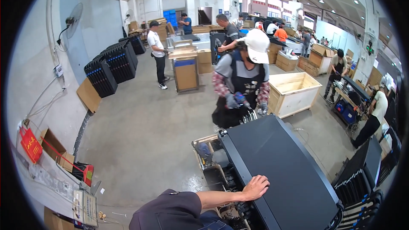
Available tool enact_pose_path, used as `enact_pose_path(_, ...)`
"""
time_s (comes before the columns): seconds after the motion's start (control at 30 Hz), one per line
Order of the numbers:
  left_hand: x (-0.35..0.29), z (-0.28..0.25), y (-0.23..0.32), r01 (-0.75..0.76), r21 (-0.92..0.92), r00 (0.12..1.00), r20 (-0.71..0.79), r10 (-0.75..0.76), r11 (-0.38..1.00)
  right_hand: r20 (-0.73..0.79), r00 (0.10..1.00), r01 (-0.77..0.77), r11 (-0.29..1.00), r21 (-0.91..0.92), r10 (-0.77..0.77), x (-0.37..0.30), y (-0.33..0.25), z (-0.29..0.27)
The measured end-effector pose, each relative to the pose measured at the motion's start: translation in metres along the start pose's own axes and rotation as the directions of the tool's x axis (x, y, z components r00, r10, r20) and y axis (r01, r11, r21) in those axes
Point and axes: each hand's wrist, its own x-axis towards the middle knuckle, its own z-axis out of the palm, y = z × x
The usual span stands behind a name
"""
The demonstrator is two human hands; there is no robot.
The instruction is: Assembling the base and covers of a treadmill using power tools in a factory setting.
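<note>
My left hand point(254, 188) rests palm down on a long dark-grey panel point(281, 162), near its left side. Its fingers are slightly bent and hold nothing. The bare forearm reaches in from a dark sleeve at the lower edge. My right hand is out of view. Beneath the panel's left edge are black parts and a wooden-edged tray point(197, 155) holding tools and bins. Across the panel's far end stands a co-worker in a white cap and gloves, with a blue power drill point(242, 99) in one hand.
An open wooden crate point(294, 96) stands behind the co-worker. At right are stacked dark panels and frames point(360, 166). Black folded frames point(113, 66) line the left wall, near a cardboard sheet point(88, 95). A red dustpan point(88, 174) is lower left. Several people work farther back.
</note>
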Motion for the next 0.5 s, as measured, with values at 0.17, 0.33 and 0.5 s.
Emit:
enact_pose_path(0.17, 0.003, -0.001, -0.002, 0.003, -0.013, 1.000, 0.012, -0.002, 1.000, 0.012, 0.997, -0.077, 0.976, 0.203, 0.076, 0.009, -0.043, 0.008)
enact_pose_path(0.33, -0.003, 0.000, -0.007, 0.034, 0.016, 0.998, 0.043, -0.034, 0.999, -0.146, 0.989, 0.040, 0.999, 0.030, -0.035, 0.019, -0.045, 0.015)
enact_pose_path(0.5, -0.007, 0.000, -0.005, 0.018, 0.010, 0.999, 0.049, -0.018, 1.000, -0.062, 0.980, 0.161, 0.934, -0.320, -0.190, 0.012, -0.033, 0.005)
